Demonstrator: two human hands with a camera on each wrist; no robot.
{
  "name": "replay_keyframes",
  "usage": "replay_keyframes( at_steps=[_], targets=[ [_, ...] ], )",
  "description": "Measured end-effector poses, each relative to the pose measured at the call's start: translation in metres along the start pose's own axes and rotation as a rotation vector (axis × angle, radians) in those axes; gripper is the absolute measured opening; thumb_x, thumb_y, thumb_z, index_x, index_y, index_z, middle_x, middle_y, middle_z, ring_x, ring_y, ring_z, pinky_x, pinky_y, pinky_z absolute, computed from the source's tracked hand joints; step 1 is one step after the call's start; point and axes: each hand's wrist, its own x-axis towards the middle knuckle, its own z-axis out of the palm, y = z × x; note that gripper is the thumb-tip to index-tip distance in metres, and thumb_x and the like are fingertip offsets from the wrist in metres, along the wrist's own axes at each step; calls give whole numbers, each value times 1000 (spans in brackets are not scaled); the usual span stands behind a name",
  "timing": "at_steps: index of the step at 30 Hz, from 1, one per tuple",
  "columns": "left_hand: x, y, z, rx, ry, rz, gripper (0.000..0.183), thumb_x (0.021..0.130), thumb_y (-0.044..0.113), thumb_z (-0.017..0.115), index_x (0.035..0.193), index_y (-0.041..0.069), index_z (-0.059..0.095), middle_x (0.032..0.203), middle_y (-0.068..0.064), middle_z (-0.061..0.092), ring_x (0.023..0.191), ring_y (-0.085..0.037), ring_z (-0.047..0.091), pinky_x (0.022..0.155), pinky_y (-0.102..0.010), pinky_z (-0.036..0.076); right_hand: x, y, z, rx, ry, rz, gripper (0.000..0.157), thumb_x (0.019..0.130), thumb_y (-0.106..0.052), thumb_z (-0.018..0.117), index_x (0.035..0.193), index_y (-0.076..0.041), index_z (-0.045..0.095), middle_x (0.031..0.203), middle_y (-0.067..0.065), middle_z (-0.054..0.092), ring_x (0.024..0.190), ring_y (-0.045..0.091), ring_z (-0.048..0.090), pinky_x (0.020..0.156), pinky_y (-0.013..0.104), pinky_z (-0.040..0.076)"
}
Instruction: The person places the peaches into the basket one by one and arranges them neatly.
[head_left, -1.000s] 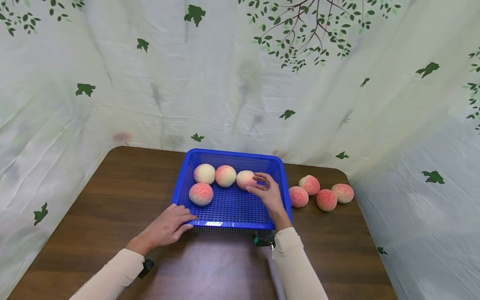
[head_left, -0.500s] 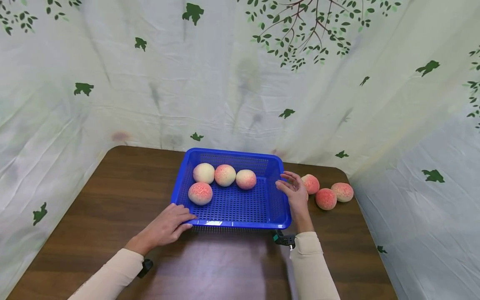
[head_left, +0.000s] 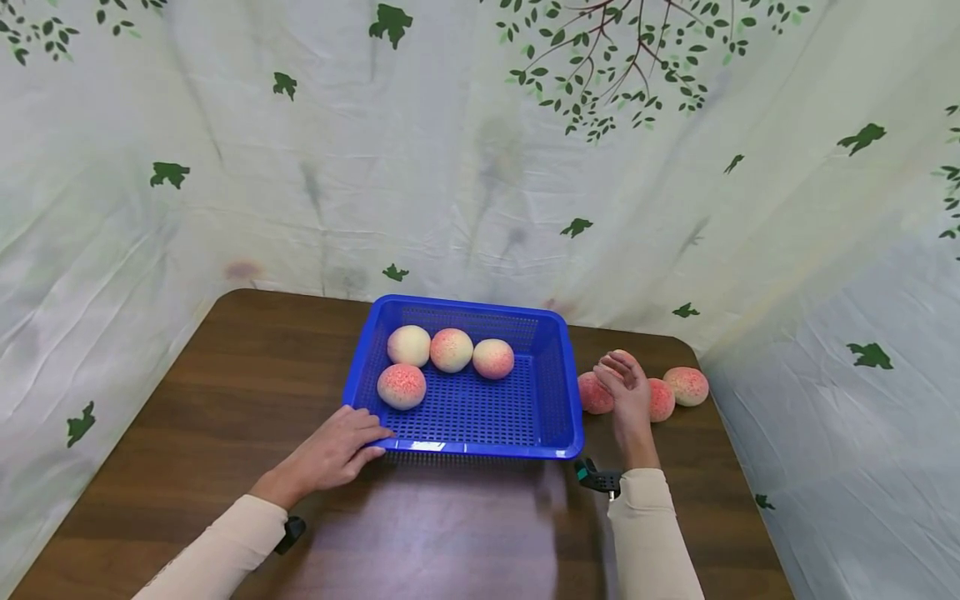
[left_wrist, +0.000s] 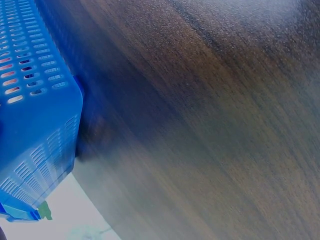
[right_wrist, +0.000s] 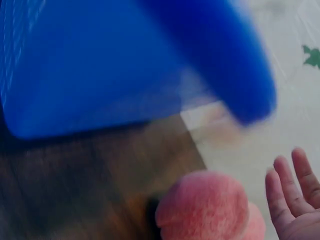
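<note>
A blue plastic basket stands on the table, seen from outside in the left wrist view. Several peaches lie in it: three in a back row, with the peach at the right end, and a redder peach in front. My left hand grips the basket's rim at the front left corner. My right hand hovers over loose peaches just right of the basket, holding nothing, fingers spread. It partly hides them; the nearest peach shows beside the basket wall. In the right wrist view, a peach lies close by my fingertips.
The brown wooden table ends at the back and right against a white curtain printed with leaves. Another loose peach lies near the table's right edge.
My right hand has left the peach at the right end of the basket's back row and moved right, over the rim, to the loose peaches. My left hand stays at the corner.
</note>
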Motion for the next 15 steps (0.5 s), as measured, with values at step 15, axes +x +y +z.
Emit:
replay_keyframes(
  at_steps=[15],
  targets=[
    [0,-1,1,-8,14,14,19,78,14,75,96,12,71,83,6,58,77,-11,48,71,-28,33,17,31,-30,-326,-61,-10,49,87,0,68,133,1,49,138,19,49,131,26,42,108,38,33]
  ],
)
